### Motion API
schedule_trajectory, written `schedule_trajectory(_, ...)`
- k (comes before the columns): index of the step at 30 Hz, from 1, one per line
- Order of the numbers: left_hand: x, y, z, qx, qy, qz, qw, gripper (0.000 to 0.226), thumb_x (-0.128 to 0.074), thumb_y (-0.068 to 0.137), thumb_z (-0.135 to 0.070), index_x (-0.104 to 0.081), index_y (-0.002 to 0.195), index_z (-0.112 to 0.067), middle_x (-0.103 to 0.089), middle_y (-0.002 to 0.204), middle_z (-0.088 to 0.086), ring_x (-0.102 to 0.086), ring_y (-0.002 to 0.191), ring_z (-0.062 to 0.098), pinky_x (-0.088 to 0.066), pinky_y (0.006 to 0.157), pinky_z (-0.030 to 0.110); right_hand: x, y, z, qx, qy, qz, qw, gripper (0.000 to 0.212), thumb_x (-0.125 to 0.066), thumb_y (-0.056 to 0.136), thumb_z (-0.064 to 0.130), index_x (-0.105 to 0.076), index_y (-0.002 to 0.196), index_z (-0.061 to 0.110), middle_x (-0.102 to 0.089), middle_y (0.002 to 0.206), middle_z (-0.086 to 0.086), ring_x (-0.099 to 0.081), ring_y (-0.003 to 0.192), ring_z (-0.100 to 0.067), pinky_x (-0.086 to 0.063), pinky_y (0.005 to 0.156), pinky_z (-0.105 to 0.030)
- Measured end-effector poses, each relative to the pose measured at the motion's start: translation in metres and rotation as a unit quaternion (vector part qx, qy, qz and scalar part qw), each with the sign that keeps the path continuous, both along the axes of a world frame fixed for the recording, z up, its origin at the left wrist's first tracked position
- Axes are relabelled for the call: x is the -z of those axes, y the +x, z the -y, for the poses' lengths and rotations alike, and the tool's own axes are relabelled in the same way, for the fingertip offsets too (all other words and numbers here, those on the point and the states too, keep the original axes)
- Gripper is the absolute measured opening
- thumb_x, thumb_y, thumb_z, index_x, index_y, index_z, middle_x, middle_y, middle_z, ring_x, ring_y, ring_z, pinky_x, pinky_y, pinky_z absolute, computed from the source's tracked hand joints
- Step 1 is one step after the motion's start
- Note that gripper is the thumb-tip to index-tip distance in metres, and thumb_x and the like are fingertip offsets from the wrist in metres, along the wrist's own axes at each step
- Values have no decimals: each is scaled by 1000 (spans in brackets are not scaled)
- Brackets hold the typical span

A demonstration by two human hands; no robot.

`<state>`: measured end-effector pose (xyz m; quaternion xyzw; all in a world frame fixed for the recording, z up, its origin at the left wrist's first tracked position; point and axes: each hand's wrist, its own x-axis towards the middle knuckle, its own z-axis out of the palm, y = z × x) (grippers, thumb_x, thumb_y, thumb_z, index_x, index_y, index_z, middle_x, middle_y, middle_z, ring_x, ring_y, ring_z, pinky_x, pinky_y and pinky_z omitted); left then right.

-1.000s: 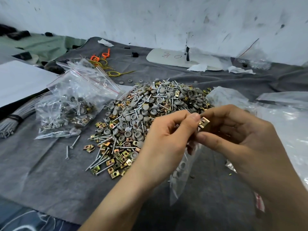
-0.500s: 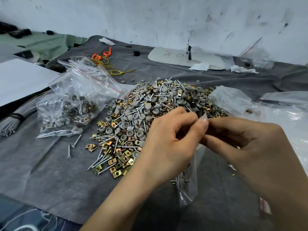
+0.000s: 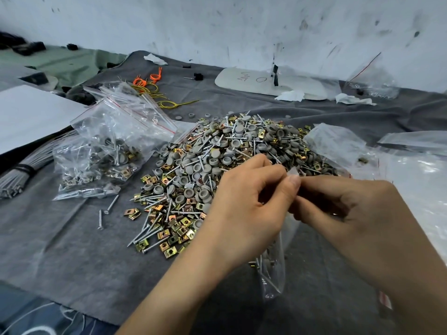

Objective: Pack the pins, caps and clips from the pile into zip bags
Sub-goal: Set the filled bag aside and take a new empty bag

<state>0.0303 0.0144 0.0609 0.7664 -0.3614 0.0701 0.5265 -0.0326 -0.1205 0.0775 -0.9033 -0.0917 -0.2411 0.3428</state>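
A big pile (image 3: 232, 160) of grey caps, silver pins and brass clips lies on the grey felt cloth (image 3: 72, 250). In front of it my left hand (image 3: 244, 213) and my right hand (image 3: 350, 213) both pinch the top edge of a small clear zip bag (image 3: 273, 274). The bag hangs down between my hands, and a few pins and clips show in its lower part. To the left of the pile lie several filled zip bags (image 3: 104, 153).
Loose pins (image 3: 106, 211) and clips lie left of the pile. Clear plastic sheets (image 3: 411, 170) spread at the right. A bundle of grey rods (image 3: 21, 175) and a white sheet (image 3: 31, 114) sit at the left. Orange and yellow wires (image 3: 154, 90) and a white board (image 3: 268, 83) lie near the wall.
The brass clip my right hand held at the bag mouth a second ago is gone from view. Both hands have drawn together on the bag's top edge.
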Motion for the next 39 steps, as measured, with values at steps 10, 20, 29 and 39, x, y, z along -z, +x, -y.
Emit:
schedule_trajectory(10, -3, 7, -9, 46, 41, -4, 998, 31, -46, 94, -26, -49, 65, -20, -43, 72, -7, -44, 67, 5, -33, 64, 21, 8, 2, 6, -31, 32, -13, 999, 30, -70, 72, 24, -68, 95, 42, -71, 78, 22, -66, 61, -3, -53, 56, -19)
schedule_trajectory(20, -2, 18, -19, 42, -14, -26, 999, 34, -51, 93, -29, -58, 64, -13, -49, 72, -2, -48, 68, 6, -38, 66, 24, 15, 3, 16, -52, 466, -126, 874, 18, -67, 61, 15, -77, 76, 12, -70, 69, -13, -64, 54, -13, -50, 50, -17)
schedule_trajectory(29, 3, 19, -10, 59, -56, -38, 996, 15, -58, 91, -30, -68, 80, -26, -63, 75, -5, -60, 71, 11, -47, 69, 32, 12, 10, -15, -48, 564, -193, 801, 21, -69, 67, 40, -67, 70, 20, -46, 55, 1, -24, 33, -4, -19, 35, -13)
schedule_trajectory(39, 3, 18, -9, 52, -54, 63, 995, 23, -63, 89, -20, -73, 109, -14, -64, 87, 0, -63, 81, 8, -48, 73, 17, 10, 8, -9, -69, 558, -180, 807, 22, -69, 61, 33, -72, 61, 11, -66, 64, -10, -28, 32, -2, -24, 35, -13)
